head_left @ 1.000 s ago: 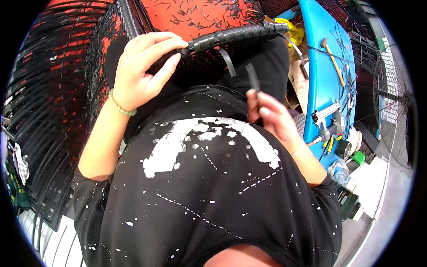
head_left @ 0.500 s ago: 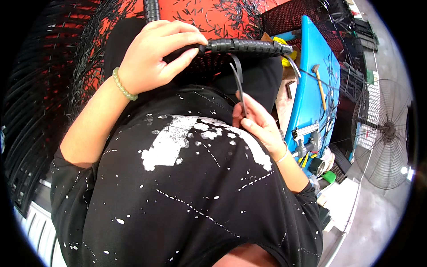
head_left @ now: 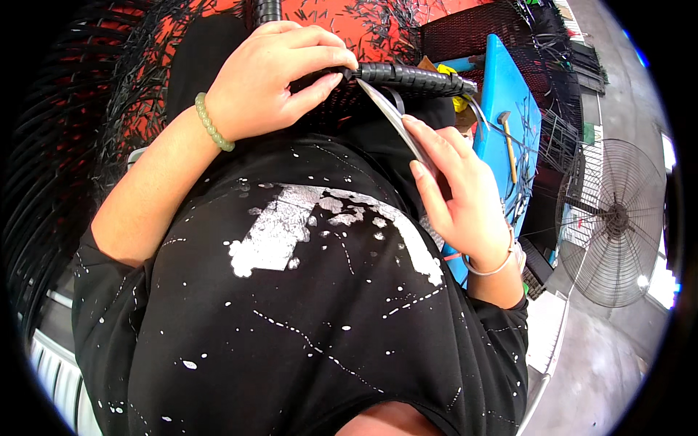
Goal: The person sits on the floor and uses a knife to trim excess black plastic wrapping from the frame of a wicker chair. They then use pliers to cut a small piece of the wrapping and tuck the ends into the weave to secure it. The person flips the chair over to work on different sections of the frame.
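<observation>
Head view: the left hand (head_left: 273, 83) clasped a wrapped black bar (head_left: 411, 77); the right hand (head_left: 465, 192) gripped a flat strip (head_left: 390, 113) slanting up toward it. To me the strip looked light, springy, slick — best pinched near the bar.

Bright light pales the right hand (head_left: 462, 192) and glints on its strip (head_left: 387, 109); right of that grip, glare flanks a fan (head_left: 616, 218); far left, dim slats (head_left: 58, 167) curve.

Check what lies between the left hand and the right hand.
In the head view, a flat dark strip slants from the right hand up toward the left hand.
</observation>
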Motion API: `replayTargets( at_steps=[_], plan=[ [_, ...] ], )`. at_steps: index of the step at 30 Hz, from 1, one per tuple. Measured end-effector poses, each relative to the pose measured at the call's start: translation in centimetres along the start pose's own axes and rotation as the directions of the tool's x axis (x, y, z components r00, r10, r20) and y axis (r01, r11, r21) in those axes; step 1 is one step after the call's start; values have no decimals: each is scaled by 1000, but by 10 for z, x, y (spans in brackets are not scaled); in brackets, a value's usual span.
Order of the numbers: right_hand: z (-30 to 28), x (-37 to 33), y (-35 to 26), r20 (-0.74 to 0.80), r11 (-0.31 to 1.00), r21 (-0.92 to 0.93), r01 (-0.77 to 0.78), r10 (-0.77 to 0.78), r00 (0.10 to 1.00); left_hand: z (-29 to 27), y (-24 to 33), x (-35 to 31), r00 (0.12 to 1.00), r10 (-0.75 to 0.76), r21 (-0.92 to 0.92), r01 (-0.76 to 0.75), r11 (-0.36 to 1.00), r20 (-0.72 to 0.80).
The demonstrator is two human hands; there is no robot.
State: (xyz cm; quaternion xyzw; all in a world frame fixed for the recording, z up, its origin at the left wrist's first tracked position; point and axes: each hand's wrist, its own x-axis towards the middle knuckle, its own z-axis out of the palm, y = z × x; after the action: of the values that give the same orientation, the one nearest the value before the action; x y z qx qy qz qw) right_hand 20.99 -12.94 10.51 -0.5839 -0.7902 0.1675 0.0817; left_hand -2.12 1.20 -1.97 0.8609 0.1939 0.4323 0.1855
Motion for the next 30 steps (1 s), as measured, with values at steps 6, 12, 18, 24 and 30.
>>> replayTargets(
  at_steps=[6,12,18,24,30],
  plan=[
    [-4,-4,-1,12,997,25,-68,68,998,3,0,-1,1000,-1,-2,1,1000,-2],
    [-1,-5,-3,-5,996,37,-86,86,996,4,-1,-1,1000,2,3,-2,1000,-5],
    [-1,-8,-1,-49,996,39,-82,84,995,4,-1,-1,1000,1,9,-1,1000,-1],
    [-6,-3,-5,-55,999,33,-21,23,998,3,0,-1,1000,5,6,-5,1000,-3],
    [3,-1,3,-104,1000,0,-10,10,995,3,1,-2,1000,2,16,-2,1000,-6]
  ],
)
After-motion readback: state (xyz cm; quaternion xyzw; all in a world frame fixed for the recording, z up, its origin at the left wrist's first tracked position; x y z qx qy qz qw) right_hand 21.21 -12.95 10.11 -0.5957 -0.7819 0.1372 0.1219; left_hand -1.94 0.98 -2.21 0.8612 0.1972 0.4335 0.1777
